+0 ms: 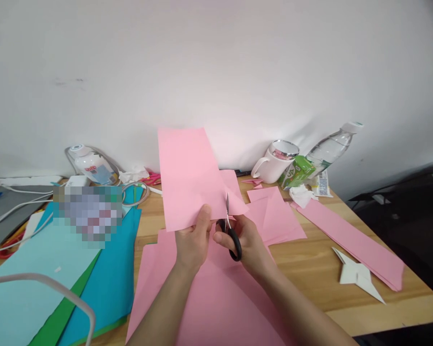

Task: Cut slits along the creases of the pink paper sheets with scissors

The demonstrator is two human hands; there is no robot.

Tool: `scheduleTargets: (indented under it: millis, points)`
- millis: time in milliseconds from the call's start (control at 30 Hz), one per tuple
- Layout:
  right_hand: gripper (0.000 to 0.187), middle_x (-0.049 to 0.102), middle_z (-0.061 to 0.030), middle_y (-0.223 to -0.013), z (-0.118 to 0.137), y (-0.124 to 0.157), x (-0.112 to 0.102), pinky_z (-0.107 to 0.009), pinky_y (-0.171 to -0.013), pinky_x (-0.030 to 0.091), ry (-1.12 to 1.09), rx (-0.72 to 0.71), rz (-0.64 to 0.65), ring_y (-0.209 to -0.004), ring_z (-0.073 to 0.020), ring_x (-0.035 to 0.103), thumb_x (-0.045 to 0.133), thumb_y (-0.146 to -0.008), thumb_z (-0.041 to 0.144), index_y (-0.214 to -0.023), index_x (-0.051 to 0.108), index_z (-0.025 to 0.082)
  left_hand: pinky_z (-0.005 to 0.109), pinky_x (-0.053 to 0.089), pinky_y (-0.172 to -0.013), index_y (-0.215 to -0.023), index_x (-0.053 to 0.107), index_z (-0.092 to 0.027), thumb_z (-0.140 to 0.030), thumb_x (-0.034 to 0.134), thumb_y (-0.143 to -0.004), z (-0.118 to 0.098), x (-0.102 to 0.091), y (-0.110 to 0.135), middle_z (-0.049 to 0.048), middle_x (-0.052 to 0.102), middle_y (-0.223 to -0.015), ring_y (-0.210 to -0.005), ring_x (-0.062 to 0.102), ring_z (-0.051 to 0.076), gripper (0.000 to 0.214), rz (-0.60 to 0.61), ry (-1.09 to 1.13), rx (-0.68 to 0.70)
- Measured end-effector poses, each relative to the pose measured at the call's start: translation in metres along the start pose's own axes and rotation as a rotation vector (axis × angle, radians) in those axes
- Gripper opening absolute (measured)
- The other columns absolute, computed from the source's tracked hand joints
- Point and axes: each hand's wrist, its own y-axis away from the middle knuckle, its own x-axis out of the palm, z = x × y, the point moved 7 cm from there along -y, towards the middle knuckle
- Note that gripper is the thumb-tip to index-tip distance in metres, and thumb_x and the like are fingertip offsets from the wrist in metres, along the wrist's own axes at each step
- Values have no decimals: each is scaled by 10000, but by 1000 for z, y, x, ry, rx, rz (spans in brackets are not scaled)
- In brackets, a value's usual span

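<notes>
My left hand [194,242] pinches the lower edge of a pink sheet of paper [189,178], thumb on top and fingers behind. The sheet stands tilted up toward the wall. My right hand [250,242] grips a pair of black-handled scissors [234,245], with the blades pointing up along the sheet's right side. A cut flap of pink paper [237,202] bends away to the right of the blades. Below both hands lie larger pink sheets [223,302] on the wooden table.
Blue and green paper [111,278] lies at left with a white cable [57,283] in front. A white bottle [95,166], mug [276,161], green carton [298,170] and clear water bottle [332,146] stand near the wall. Pink strips [350,240] and a white folded paper star [357,275] are at right.
</notes>
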Motion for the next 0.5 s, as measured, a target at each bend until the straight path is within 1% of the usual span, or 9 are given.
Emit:
scheduleTargets:
  millis: [100, 200, 300, 367, 433, 500]
  points:
    - [466, 458, 35, -666, 0, 2, 2, -204, -500, 335, -5, 21, 18, -592, -97, 411, 796, -623, 357, -977, 562, 163, 369, 546, -712, -944, 644, -180, -356, 768, -612, 2, -1, 0, 11, 682, -700, -655, 662, 199, 395, -21, 17, -25]
    - [490, 448, 38, -664, -1, 3, 2, -200, -499, 326, -13, 29, 21, -590, -93, 401, 799, -619, 368, -990, 556, 162, 373, 538, -736, -947, 639, -163, -386, 772, -599, 3, -3, 1, 33, 699, -773, -664, 667, 203, 435, -47, -4, -30]
    - [486, 436, 44, -652, -2, 2, 1, -199, -491, 315, -6, 29, 16, -577, -88, 389, 797, -618, 373, -979, 550, 160, 361, 527, -764, -873, 648, -156, -391, 769, -601, 3, -4, 1, 33, 695, -773, -689, 670, 201, 380, -50, -29, -16]
    - [483, 445, 44, -648, -3, 1, 0, -202, -489, 310, 3, 35, 8, -571, -89, 393, 796, -618, 375, -966, 541, 157, 351, 523, -770, -776, 640, -154, -385, 768, -604, 4, -4, 1, 15, 678, -718, -683, 668, 192, 315, -44, -26, -18]
    - [486, 453, 46, -637, -5, 0, -2, -207, -487, 307, 10, 45, -1, -565, -92, 396, 796, -613, 383, -948, 527, 156, 340, 527, -754, -689, 612, -157, -373, 769, -606, 4, -5, 1, -6, 652, -656, -666, 661, 181, 280, -51, -15, -14]
    - [479, 463, 44, -630, -6, 0, -3, -214, -491, 310, 18, 53, -6, -564, -96, 400, 794, -610, 394, -920, 515, 159, 334, 540, -704, -640, 587, -159, -365, 767, -609, 3, -4, 1, -15, 626, -603, -657, 655, 183, 275, -49, -9, -10]
